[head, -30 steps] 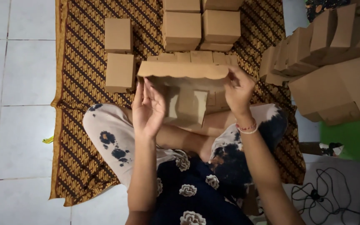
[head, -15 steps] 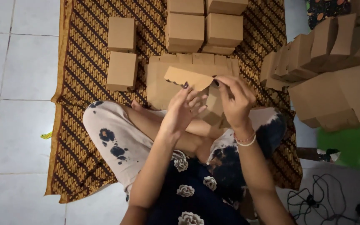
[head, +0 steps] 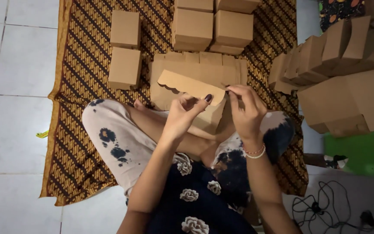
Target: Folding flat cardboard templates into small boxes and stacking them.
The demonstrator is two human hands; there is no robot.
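Seated cross-legged on a brown patterned cloth (head: pixel 78 130) spread over white floor tiles (head: pixel 14 86). At three o'clock, a big leaning heap of folded cardboard boxes (head: pixel 347 86); at twelve o'clock, a tidy block of finished boxes (head: pixel 213 26); at eleven o'clock, two single boxes (head: pixel 125 52). Just past the knees, a stack of flat blanks (head: pixel 195 69). Over the lap, dead centre, one flat cardboard blank (head: pixel 191 86) with a scalloped edge, long axis running from ten o'clock down to four o'clock. Left hand (head: pixel 185 115) closed from below, thumb pinching the lower edge near the middle. Right hand (head: pixel 245 110) pinching the four o'clock end, fingertips curled over the corner. Both hands touching the blank, right nearer its end, left nearer its middle.
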